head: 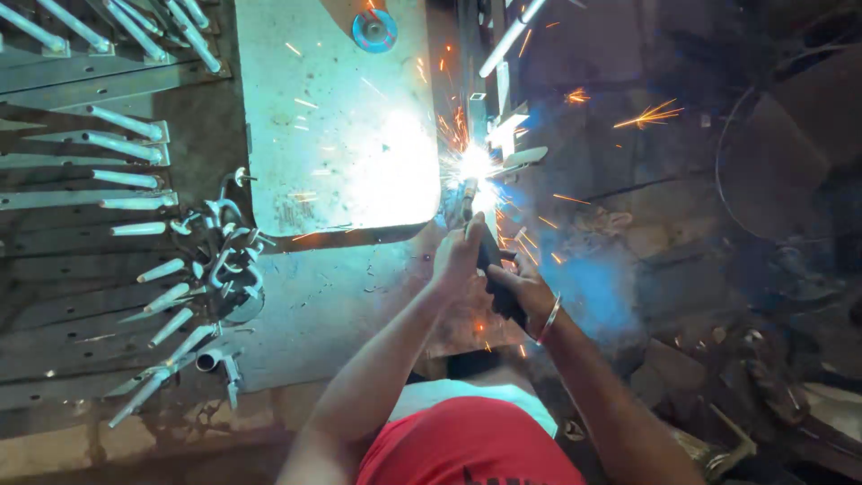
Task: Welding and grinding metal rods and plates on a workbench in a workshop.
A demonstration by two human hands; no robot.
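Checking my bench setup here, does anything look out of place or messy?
The small hooks and rings lie in a tangled heap beside rows of neatly laid metal pins. Sparks fly from the arc, where both bare hands, left hand and right hand, grip the welding holder.

We worked over a grey metal bench (341,135) lit by harsh blue-white glare, with racks of welded rods (126,180) left and a dark cluttered floor (700,269) right.

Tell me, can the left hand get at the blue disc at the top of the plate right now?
Probably not: the left hand is wrapped on the torch, and the disc lies across the plate.
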